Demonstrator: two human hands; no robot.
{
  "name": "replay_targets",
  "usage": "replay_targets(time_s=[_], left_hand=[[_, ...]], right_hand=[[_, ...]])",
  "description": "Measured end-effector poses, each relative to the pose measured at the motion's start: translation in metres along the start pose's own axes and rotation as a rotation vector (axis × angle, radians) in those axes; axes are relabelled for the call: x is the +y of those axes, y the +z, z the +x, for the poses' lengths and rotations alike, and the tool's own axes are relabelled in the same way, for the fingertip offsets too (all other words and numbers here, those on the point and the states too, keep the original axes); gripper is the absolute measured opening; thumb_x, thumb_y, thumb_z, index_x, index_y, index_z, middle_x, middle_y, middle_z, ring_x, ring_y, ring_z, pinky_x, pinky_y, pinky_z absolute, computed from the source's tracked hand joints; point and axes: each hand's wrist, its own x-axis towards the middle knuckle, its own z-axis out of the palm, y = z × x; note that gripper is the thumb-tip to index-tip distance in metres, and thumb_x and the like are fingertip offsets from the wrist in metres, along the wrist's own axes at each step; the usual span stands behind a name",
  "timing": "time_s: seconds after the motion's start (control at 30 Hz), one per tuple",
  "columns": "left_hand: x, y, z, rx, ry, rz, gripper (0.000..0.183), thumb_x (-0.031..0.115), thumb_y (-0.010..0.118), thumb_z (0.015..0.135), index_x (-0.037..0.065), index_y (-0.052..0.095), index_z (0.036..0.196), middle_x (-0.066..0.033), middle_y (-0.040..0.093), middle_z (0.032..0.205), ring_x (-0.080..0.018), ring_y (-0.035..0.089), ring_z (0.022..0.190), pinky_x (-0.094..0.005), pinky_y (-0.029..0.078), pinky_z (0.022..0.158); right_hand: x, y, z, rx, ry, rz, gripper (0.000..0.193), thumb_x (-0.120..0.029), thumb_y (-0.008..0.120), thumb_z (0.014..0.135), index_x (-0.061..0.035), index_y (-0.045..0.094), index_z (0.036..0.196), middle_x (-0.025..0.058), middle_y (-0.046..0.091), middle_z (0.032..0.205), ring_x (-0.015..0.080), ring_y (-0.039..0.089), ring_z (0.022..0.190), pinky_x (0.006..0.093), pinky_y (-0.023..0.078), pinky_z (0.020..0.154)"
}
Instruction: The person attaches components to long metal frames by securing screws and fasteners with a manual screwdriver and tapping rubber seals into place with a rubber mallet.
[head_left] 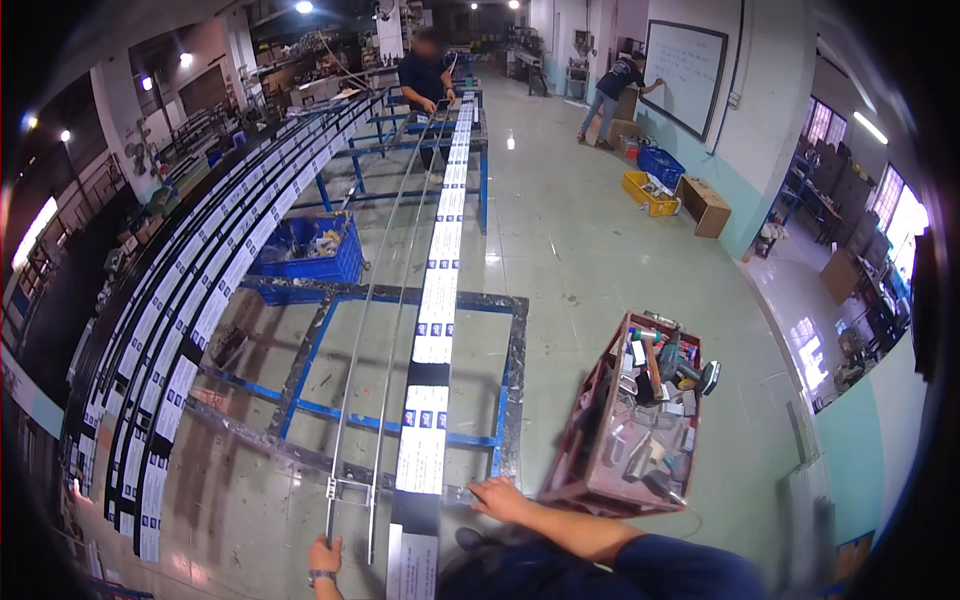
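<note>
My left hand [325, 556] is closed around the near end of a thin metal rod [346, 400]. A second thin rod [384, 440] runs beside it, and a small bracket [351, 491] spans the two just ahead of my hand. To their right, a long flat profile [424, 455] with white and black film lies lengthwise over blue-and-black metal stands. My right hand [500, 498] rests with fingers extended on the dark edge of the near stand [512, 400], right of the profile. At the far end, a co-worker [428, 75] has both hands at the rods.
More film-covered profiles [215, 270] lie in rows on the left. A blue crate [310, 255] stands beneath them. On my right is a reddish tool cart [590, 430] with tools and small parts. Farther off, another person [612, 95] writes on a whiteboard [685, 75], near a yellow crate [648, 195].
</note>
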Motion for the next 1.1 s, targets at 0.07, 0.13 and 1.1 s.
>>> replay_targets(time_s=[0.07, 0.13, 1.1], left_hand=[[-0.027, 0.01, -0.005, 0.023, 0.049, -0.008, 0.033, 0.032, 0.073, 0.096, 0.0, 0.072, 0.096, -0.0201, 0.076, 0.083, -0.0429, 0.073, 0.079, -0.0533, 0.057, 0.076], [-0.031, 0.012, -0.01, 0.043, 0.053, -0.079, 0.035, 0.032, 0.068, 0.1, 0.0, 0.071, 0.087, -0.0165, 0.074, 0.074, -0.0373, 0.074, 0.071, -0.0486, 0.057, 0.07], [0.056, -0.116, -0.006, -0.07, 0.187, -0.02, 0.047, 0.033, 0.05, 0.111, 0.004, 0.071, 0.082, -0.0072, 0.07, 0.059, -0.0258, 0.07, 0.054, -0.0406, 0.055, 0.059]], right_hand=[[-0.007, 0.013, 0.002, 0.006, -0.002, 0.002, 0.059, -0.041, 0.068, 0.099, -0.0071, 0.059, 0.146, 0.0142, 0.07, 0.124, 0.0323, 0.062, 0.124, 0.0496, 0.045, 0.106], [-0.005, 0.026, 0.005, -0.005, 0.029, 0.039, 0.059, -0.042, 0.069, 0.098, -0.0062, 0.06, 0.145, 0.0169, 0.07, 0.125, 0.0352, 0.063, 0.125, 0.0507, 0.047, 0.108], [-0.273, 0.033, 0.124, -0.413, 0.479, 1.418, 0.035, -0.037, 0.071, 0.104, -0.0023, 0.066, 0.105, 0.0076, 0.074, 0.093, 0.0141, 0.073, 0.083, 0.0293, 0.059, 0.073]])
